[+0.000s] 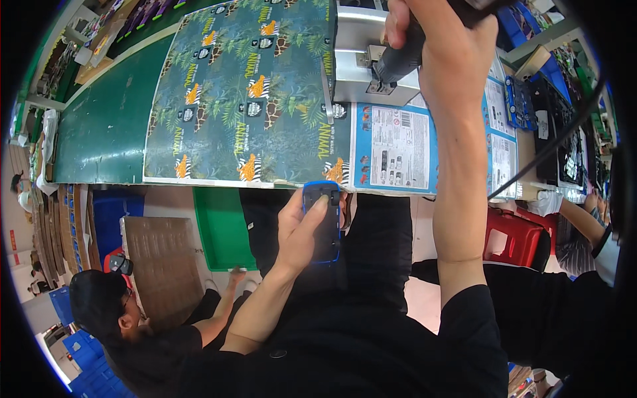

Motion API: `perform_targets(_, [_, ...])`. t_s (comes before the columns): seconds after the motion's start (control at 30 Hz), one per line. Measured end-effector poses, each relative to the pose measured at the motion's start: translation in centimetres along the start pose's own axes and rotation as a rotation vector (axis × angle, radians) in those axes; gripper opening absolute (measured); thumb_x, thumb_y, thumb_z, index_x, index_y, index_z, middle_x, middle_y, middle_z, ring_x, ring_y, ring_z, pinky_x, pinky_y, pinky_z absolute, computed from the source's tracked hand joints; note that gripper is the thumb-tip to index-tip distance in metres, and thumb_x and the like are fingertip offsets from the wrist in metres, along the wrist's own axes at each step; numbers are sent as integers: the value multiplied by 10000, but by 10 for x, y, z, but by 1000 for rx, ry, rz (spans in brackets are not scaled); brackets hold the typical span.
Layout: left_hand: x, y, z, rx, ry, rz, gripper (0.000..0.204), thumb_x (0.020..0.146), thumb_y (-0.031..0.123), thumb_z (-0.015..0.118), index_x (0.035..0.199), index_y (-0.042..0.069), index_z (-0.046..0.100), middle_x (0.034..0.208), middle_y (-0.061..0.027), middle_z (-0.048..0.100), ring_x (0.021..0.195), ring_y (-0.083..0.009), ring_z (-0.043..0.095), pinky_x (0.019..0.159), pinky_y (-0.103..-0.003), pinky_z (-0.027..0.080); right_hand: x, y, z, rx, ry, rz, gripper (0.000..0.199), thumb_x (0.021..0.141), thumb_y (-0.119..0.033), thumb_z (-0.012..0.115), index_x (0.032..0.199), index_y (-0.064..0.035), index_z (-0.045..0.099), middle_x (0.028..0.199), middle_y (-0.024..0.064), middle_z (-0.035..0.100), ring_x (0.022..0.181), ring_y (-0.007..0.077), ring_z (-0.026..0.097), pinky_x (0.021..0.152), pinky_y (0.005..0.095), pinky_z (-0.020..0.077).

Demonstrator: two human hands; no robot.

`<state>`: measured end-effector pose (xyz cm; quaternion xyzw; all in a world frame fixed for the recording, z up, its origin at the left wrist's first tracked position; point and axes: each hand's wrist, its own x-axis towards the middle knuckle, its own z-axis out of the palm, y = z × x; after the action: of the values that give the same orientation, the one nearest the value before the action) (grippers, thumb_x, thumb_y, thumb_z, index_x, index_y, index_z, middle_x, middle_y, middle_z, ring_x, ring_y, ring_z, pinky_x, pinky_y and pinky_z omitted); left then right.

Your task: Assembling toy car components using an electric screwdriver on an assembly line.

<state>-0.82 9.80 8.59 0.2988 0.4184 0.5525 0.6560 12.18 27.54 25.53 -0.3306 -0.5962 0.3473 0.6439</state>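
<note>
At the front edge of the bench, my left hand (296,229) grips a flat, black plastic part with a blue rim (325,249), thumb pressed on its upper face. Its kind does not show. Raised at the top of the view, my right hand (458,56) is closed round a black, cylindrical powered driver (403,60). The driver's nose points down and left, at a small fitting on a silver metal box (398,93). Whether its tip touches the fitting I cannot tell.
Sheets printed with animals (225,119) cover the green bench (99,132). A black cable (551,149) arcs past my right forearm. Blue parts (521,103) lie at the far right. Below stand a green tray (215,229) and a red stool (511,239). Another person (113,305) sits left.
</note>
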Motion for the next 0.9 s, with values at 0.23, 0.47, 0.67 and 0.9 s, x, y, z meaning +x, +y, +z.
perform_targets(0.23, [-1,-8,-1,-9,60,-29,201,990,155,556,1111,2,600,859,-39,651,707,-68,592,625,-223,478,-50,14,-54,571,-167,172,413,975,-453,545,951,-41,570,704,26,497,550,131,472,564,298,418])
perform_targets(0.47, [1,-1,-6,18,24,-28,192,987,146,558,1095,-2,615,828,-5,643,689,-36,564,611,-205,453,-112,-8,-33,652,-268,2,651,850,-690,602,1010,-69,488,719,24,529,568,140,527,594,315,487])
perform_targets(0.67, [4,-11,-7,5,21,24,197,984,147,565,1092,-6,629,828,33,624,697,-8,520,614,-186,427,-131,-11,-24,552,-186,118,616,811,-640,696,959,-74,502,706,25,531,583,150,535,607,303,474])
perform_targets(0.9, [2,-9,-7,6,24,-4,205,981,142,570,1107,-8,631,839,41,619,725,-5,508,638,-184,417,-136,-7,-20,537,-182,158,600,814,-598,723,971,-63,502,711,32,529,600,155,538,620,309,478])
